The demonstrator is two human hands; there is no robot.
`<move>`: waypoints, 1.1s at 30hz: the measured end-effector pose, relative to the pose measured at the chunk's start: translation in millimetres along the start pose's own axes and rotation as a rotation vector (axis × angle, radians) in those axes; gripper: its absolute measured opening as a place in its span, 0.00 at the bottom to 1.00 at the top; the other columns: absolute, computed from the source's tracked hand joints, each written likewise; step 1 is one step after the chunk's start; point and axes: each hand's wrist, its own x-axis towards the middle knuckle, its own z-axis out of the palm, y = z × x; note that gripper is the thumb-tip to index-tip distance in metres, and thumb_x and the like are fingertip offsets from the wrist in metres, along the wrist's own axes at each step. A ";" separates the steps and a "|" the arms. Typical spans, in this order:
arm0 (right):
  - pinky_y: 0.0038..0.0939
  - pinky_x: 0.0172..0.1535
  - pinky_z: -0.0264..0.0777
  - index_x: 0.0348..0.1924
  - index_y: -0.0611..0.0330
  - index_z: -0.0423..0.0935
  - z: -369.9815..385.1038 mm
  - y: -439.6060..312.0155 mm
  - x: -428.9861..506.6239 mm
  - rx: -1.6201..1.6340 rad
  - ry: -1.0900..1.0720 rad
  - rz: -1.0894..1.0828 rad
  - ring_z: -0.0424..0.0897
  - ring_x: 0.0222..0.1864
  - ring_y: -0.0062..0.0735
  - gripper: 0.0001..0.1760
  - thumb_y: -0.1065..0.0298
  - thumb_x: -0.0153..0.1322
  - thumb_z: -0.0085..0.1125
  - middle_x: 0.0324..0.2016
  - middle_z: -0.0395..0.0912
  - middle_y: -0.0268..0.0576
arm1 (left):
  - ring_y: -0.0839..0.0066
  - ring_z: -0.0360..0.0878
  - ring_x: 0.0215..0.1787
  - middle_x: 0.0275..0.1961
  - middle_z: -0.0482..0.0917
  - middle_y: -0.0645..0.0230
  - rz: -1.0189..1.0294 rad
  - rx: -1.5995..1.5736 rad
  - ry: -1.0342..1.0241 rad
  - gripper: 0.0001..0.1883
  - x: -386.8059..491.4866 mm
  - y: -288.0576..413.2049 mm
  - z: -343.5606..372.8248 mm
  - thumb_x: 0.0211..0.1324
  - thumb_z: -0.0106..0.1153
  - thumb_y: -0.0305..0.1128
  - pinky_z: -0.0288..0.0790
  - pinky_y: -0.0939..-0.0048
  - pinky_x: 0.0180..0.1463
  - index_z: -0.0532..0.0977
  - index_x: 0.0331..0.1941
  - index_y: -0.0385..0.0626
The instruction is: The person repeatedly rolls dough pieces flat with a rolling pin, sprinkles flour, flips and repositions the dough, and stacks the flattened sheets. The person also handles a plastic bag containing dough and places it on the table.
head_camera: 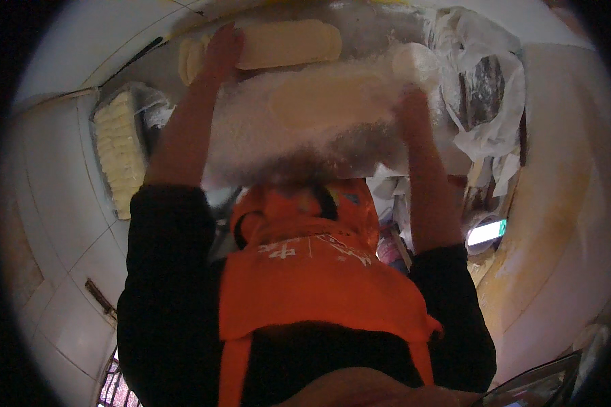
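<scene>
Flattened oblong dough sheets point(290, 45) lie along the back of a floured work surface point(239, 122). At their left part rests my left hand point(225, 51), over a gap between that stack and more dough sheets point(188, 61). One more oblong piece of dough point(326, 99) lies on the flour in the middle. My right hand point(410, 104) is at this piece's right end, blurred, beside a pale, floury round mound point(415, 63); whether its fingers grip anything cannot be made out.
A plastic-wrapped tray of pale dough pieces point(117, 152) stands at the left. Crumpled white plastic sheeting point(481, 102) covers the right end. A lit screen point(486, 232) is lower right. Tiled walls point(81, 203) stand close by, and an orange apron point(315, 285) covers my front.
</scene>
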 end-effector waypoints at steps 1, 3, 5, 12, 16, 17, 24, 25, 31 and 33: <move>0.48 0.60 0.78 0.57 0.54 0.86 0.5 -6.6 0.3 0.107 0.172 -0.141 0.84 0.56 0.51 0.18 0.59 0.77 0.64 0.57 0.85 0.51 | 0.47 0.80 0.66 0.65 0.82 0.48 -0.133 -0.099 -0.069 0.27 6.0 -0.6 3.6 0.73 0.54 0.47 0.72 0.50 0.73 0.76 0.67 0.43; 0.49 0.60 0.77 0.56 0.56 0.86 1.4 -3.4 -0.9 0.271 0.350 -0.158 0.84 0.55 0.53 0.17 0.58 0.78 0.63 0.58 0.84 0.53 | 0.48 0.80 0.66 0.65 0.81 0.47 -0.269 -0.172 -0.176 0.27 14.1 2.4 4.8 0.72 0.55 0.47 0.72 0.50 0.73 0.77 0.66 0.42; 0.49 0.59 0.78 0.54 0.60 0.86 -1.5 21.6 -9.5 0.399 0.442 0.173 0.84 0.55 0.54 0.17 0.58 0.79 0.62 0.57 0.85 0.53 | 0.48 0.80 0.67 0.66 0.81 0.47 -0.279 -0.093 -0.235 0.26 19.3 9.5 -0.7 0.70 0.56 0.47 0.72 0.50 0.73 0.79 0.63 0.41; 0.52 0.71 0.69 0.73 0.63 0.70 -20.2 -26.4 -33.5 0.977 0.306 0.134 0.76 0.69 0.59 0.32 0.61 0.78 0.58 0.68 0.75 0.56 | 0.47 0.85 0.59 0.56 0.87 0.48 -0.485 -0.090 -0.282 0.27 31.4 18.7 -15.4 0.66 0.59 0.53 0.77 0.46 0.66 0.83 0.55 0.40; 0.63 0.79 0.56 0.76 0.59 0.68 -15.7 -76.4 -22.5 0.675 0.413 -0.079 0.66 0.76 0.60 0.40 0.52 0.75 0.63 0.76 0.66 0.55 | 0.46 0.86 0.55 0.51 0.88 0.48 -0.413 -0.002 -0.369 0.26 31.4 23.3 -18.5 0.65 0.60 0.53 0.78 0.45 0.61 0.84 0.49 0.40; 0.62 0.79 0.54 0.77 0.59 0.66 -14.0 -78.3 -17.7 0.669 0.392 -0.040 0.65 0.77 0.60 0.41 0.51 0.75 0.63 0.77 0.64 0.54 | 0.45 0.87 0.54 0.50 0.88 0.48 -0.382 -0.006 -0.349 0.26 32.0 27.6 -21.4 0.65 0.60 0.53 0.78 0.45 0.60 0.84 0.48 0.39; 0.55 0.80 0.56 0.78 0.61 0.64 -27.5 -61.0 -1.4 0.813 0.364 0.036 0.65 0.77 0.58 0.39 0.49 0.79 0.59 0.77 0.64 0.55 | 0.58 0.85 0.48 0.47 0.88 0.53 -0.531 -0.804 -0.127 0.24 20.0 124.9 -99.6 0.70 0.59 0.52 0.76 0.54 0.55 0.82 0.48 0.38; 0.52 0.79 0.58 0.77 0.62 0.65 -31.6 -59.9 0.3 0.810 0.284 0.077 0.67 0.76 0.57 0.38 0.50 0.80 0.59 0.76 0.66 0.55 | 0.61 0.84 0.48 0.47 0.87 0.55 -0.503 -0.954 -0.092 0.24 17.2 146.4 -116.8 0.71 0.59 0.52 0.76 0.56 0.54 0.81 0.48 0.38; 0.42 0.64 0.77 0.71 0.66 0.73 -48.0 -34.9 18.3 1.971 0.341 0.297 0.82 0.61 0.46 0.31 0.59 0.78 0.63 0.67 0.78 0.53 | 0.67 0.81 0.46 0.44 0.85 0.59 -0.480 -1.237 -0.070 0.23 -3.0 218.2 -194.3 0.74 0.59 0.50 0.76 0.60 0.51 0.77 0.52 0.38; 0.42 0.60 0.80 0.67 0.67 0.77 -48.2 -27.5 17.6 2.113 0.170 0.379 0.84 0.57 0.46 0.29 0.60 0.77 0.65 0.65 0.80 0.52 | 0.64 0.82 0.45 0.42 0.84 0.57 -0.431 -0.968 -0.002 0.21 -16.5 215.3 -190.7 0.75 0.59 0.48 0.76 0.59 0.50 0.76 0.51 0.38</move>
